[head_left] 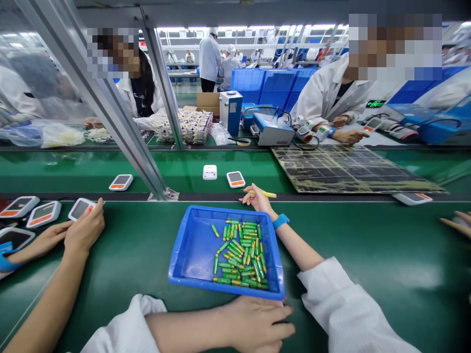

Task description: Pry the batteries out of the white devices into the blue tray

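Observation:
A blue plastic tray (191,245) lies on the green bench before me, with many green-and-yellow batteries (235,252) loose inside. My left hand (257,321) rests flat at the tray's near edge, fingers stretched out to the right. I cannot tell whether it presses on the rim. Past the tray's far right corner, my right hand (258,197) holds a slim yellow pen-shaped tool (265,194). Just beyond those fingers, a white device with a screen and orange buttons (236,179) lies on the green conveyor belt (176,166). Beside it is a smaller white square piece (209,172).
At left, a neighbour's hands (83,225) hold a similar device (80,209), near several others. A dark gridded panel (353,169) covers the belt at right. A metal post (121,132) rises at left. Co-workers sit opposite; another person's fingers (458,223) show at right.

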`<state>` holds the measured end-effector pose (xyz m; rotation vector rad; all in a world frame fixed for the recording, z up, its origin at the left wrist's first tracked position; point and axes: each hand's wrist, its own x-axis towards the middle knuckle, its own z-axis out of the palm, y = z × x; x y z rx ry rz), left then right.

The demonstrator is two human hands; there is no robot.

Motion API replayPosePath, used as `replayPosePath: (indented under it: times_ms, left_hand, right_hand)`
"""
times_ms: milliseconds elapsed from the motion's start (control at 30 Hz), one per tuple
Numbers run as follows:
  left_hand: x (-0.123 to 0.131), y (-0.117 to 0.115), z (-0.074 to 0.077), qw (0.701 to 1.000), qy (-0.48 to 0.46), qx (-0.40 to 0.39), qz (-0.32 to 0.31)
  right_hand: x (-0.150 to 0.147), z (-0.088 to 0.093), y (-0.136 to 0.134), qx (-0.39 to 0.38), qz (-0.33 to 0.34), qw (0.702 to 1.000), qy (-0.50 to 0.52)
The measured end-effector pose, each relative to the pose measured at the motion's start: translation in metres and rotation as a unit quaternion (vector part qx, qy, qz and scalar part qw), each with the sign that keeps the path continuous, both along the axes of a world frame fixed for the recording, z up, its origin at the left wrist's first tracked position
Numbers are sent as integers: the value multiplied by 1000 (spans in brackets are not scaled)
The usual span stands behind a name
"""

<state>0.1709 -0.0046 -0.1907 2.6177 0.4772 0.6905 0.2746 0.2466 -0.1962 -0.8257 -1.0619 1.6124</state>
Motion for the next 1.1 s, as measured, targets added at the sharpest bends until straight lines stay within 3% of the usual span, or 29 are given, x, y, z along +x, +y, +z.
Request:
replayPosePath:
  times_ms: [133, 400, 500, 667, 733, 833, 900, 967, 1100]
  left_hand:
    - [0, 0, 1, 1000, 19, 20, 8]
    - [7, -4, -28, 1000, 4, 6, 8]
    - [5, -5, -28, 999, 34, -17, 20]
    - [3, 1, -25, 997, 68, 33, -29]
    - [5, 2, -18, 998, 63, 2, -20]
    - [2, -1, 5, 997, 22, -75, -12]
    - [-14, 1, 25, 989, -46, -122, 73]
    - [-48, 11, 46, 959, -114, -139, 218]
    - [-142, 44, 83, 950, -93, -118, 273]
  right_hand:
    - [1, -2, 0, 14, 3, 1000, -8]
    - [0, -5, -1, 30, -8, 999, -23]
    - [-1, -4, -1, 35, -3, 999, -25]
    - [1, -6, -3, 45, -7, 998, -35]
    - [2, -6, -3, 45, -3, 998, -33]
    - [2, -4, -2, 38, -2, 999, -21]
    - [2, -2, -2, 29, -2, 1000, -11]
    - [1, 0, -1, 23, -1, 1000, -4]
    - [1, 0, -1, 26, -4, 1000, 0]
